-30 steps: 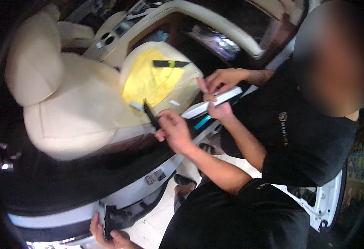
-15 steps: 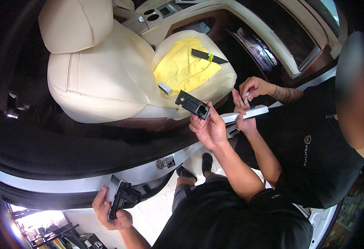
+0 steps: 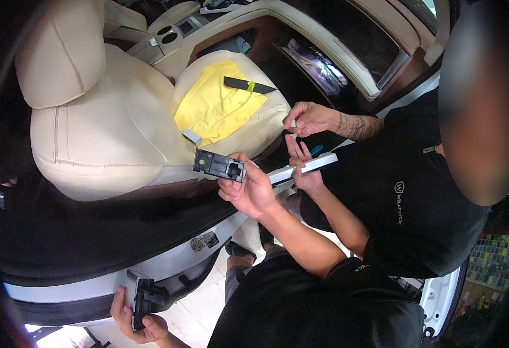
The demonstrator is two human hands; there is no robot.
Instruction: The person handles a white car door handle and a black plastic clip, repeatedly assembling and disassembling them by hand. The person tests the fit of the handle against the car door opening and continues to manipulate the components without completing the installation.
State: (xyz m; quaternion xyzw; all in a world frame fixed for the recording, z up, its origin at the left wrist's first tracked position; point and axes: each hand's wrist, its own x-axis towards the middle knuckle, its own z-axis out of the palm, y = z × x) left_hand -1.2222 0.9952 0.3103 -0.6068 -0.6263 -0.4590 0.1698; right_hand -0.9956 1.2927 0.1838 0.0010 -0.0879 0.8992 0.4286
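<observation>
In my left hand (image 3: 135,322), low at the left, is a black plastic part with a flat silver-grey face (image 3: 143,298); its exact kind I cannot make out. Fingers and thumb grip its edges, beside the car's door sill. My right hand (image 3: 250,188) is raised near the middle, closed around one end of a black rectangular plastic housing (image 3: 217,165) with a square opening. That housing is held just off the front edge of the cream car seat (image 3: 109,110). Close to its far end, a small grey-white block (image 3: 191,137) lies on the seat's edge.
At my right, a co-worker in black holds a long white trim strip (image 3: 304,168) and pinches a small white piece (image 3: 293,123). A yellow cloth (image 3: 214,107) covers part of the seat, with a black blade-shaped strip (image 3: 246,85) on it. The door sill (image 3: 109,272) runs below.
The whole view has shifted, so the seat sits further left. Both my hands keep their parts, the left one's turned more upright. The co-worker's hands have moved slightly apart.
</observation>
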